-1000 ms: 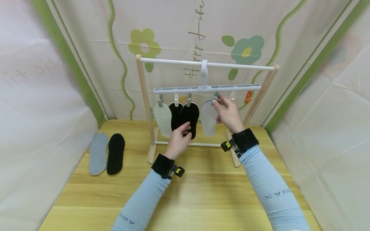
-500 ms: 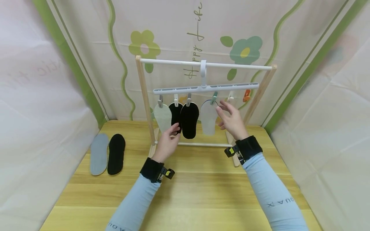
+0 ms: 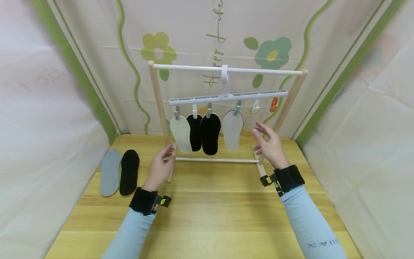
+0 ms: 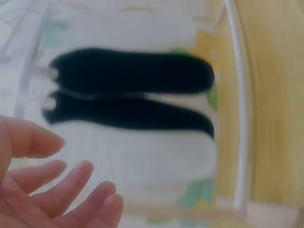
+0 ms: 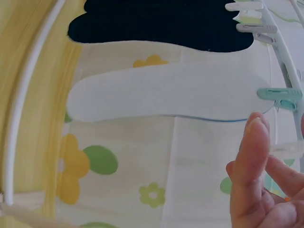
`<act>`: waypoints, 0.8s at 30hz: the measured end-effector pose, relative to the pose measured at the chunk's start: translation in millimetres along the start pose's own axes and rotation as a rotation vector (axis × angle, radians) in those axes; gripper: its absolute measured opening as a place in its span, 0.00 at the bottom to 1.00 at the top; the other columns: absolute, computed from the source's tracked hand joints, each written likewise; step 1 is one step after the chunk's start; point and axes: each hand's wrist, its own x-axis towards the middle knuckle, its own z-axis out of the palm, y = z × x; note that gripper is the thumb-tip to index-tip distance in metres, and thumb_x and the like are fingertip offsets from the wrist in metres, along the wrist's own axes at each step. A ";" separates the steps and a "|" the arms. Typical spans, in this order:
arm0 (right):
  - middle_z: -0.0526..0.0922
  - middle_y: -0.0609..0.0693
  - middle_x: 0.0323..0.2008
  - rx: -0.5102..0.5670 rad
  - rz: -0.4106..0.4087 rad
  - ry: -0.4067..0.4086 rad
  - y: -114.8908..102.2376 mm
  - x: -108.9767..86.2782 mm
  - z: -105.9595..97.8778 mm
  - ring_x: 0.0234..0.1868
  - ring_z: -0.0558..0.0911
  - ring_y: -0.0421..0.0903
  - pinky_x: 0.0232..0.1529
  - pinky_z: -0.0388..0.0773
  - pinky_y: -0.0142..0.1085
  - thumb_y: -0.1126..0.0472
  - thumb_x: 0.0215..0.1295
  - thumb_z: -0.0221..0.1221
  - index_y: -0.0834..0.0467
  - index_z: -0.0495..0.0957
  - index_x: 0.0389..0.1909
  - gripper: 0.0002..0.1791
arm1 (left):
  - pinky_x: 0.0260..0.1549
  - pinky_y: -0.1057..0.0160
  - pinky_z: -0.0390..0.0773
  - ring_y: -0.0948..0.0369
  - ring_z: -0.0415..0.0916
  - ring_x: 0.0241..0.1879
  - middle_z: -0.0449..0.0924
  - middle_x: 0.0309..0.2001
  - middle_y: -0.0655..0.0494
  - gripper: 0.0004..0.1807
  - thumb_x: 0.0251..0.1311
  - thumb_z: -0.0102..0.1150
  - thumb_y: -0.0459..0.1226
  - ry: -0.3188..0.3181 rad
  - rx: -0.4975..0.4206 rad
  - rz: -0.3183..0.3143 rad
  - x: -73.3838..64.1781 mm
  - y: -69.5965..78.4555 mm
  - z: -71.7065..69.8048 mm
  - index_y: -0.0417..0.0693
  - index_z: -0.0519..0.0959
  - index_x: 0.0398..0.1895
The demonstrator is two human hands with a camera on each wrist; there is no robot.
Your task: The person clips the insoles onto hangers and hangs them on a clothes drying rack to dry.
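From the white hanger bar [image 3: 239,96] hang insoles in clothespins. A pale green insole [image 3: 181,133] is at the left, then two black insoles [image 3: 210,135] overlapping at their edges. A whitish insole [image 3: 232,131] hangs in a green clothespin [image 3: 237,107]; its blue edge shows in the right wrist view. My left hand [image 3: 159,169] is by the rack's left post, holding nothing, fingers relaxed. My right hand [image 3: 271,145] holds nothing either, below a white clothespin [image 3: 256,106] and an orange clothespin [image 3: 274,104] with no insole in them. A grey insole [image 3: 110,172] and a black insole [image 3: 129,172] lie on the table at left.
The hanger hooks over the top rod [image 3: 191,67] of a wooden rack whose right post [image 3: 292,95] leans outward in view. A lower rod [image 3: 216,160] crosses near the wooden table [image 3: 213,216]. Printed fabric [image 3: 194,39] encloses the back and sides.
My right hand has let go of the green clothespin and moved down to the right. My left hand has withdrawn left from the black insole. The whitish insole stays hanging.
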 end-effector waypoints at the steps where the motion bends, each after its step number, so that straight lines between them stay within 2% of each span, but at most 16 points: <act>1: 0.70 0.58 0.66 -0.006 0.003 0.003 2.9 -3.5 -1.6 0.29 0.83 0.56 0.26 0.83 0.37 0.42 0.73 0.53 0.52 0.60 0.75 0.35 | 0.57 0.45 0.72 0.42 0.70 0.60 0.72 0.62 0.36 0.25 0.70 0.51 0.29 0.003 0.000 -0.006 -2.1 -3.3 -5.9 0.35 0.65 0.70; 3: 0.70 0.59 0.66 -0.033 0.002 0.005 9.5 -10.8 -4.5 0.29 0.83 0.55 0.27 0.83 0.39 0.41 0.72 0.53 0.53 0.60 0.75 0.36 | 0.58 0.44 0.71 0.41 0.69 0.61 0.71 0.62 0.35 0.26 0.71 0.50 0.30 0.009 0.025 -0.020 -6.6 -9.3 -17.4 0.34 0.64 0.71; 9: 0.69 0.59 0.67 -0.121 -0.007 0.001 29.2 -33.2 -9.4 0.29 0.84 0.54 0.29 0.84 0.40 0.41 0.73 0.52 0.55 0.60 0.74 0.36 | 0.57 0.45 0.73 0.43 0.70 0.61 0.73 0.62 0.39 0.27 0.73 0.50 0.34 0.066 0.185 -0.065 -19.9 -24.4 -47.5 0.40 0.64 0.73; 12: 0.69 0.61 0.66 -0.141 -0.007 0.000 41.2 -42.8 -10.9 0.28 0.84 0.51 0.28 0.84 0.41 0.43 0.74 0.52 0.57 0.61 0.74 0.35 | 0.57 0.46 0.72 0.44 0.70 0.61 0.73 0.63 0.40 0.27 0.74 0.49 0.36 0.090 0.209 -0.089 -25.6 -33.5 -58.0 0.42 0.63 0.73; 16: 0.70 0.61 0.65 -0.180 0.014 -0.002 56.6 -55.6 -11.1 0.27 0.84 0.46 0.28 0.84 0.41 0.43 0.74 0.52 0.59 0.62 0.73 0.35 | 0.56 0.47 0.71 0.45 0.70 0.61 0.72 0.63 0.40 0.26 0.75 0.46 0.39 0.110 0.221 -0.106 -32.8 -48.4 -69.7 0.42 0.62 0.74; 19: 0.71 0.60 0.65 -0.215 0.038 -0.004 66.8 -63.9 -10.0 0.28 0.84 0.45 0.28 0.84 0.39 0.42 0.74 0.51 0.59 0.62 0.73 0.35 | 0.56 0.48 0.71 0.44 0.70 0.61 0.72 0.63 0.38 0.26 0.76 0.45 0.39 0.118 0.219 -0.118 -37.9 -57.5 -75.8 0.40 0.62 0.73; 24: 0.72 0.63 0.64 -0.225 0.059 0.000 81.9 -74.7 -7.3 0.27 0.84 0.46 0.29 0.84 0.42 0.43 0.75 0.51 0.59 0.63 0.72 0.33 | 0.55 0.48 0.71 0.44 0.71 0.59 0.73 0.62 0.38 0.26 0.76 0.45 0.38 0.135 0.239 -0.160 -42.2 -67.7 -81.6 0.39 0.63 0.73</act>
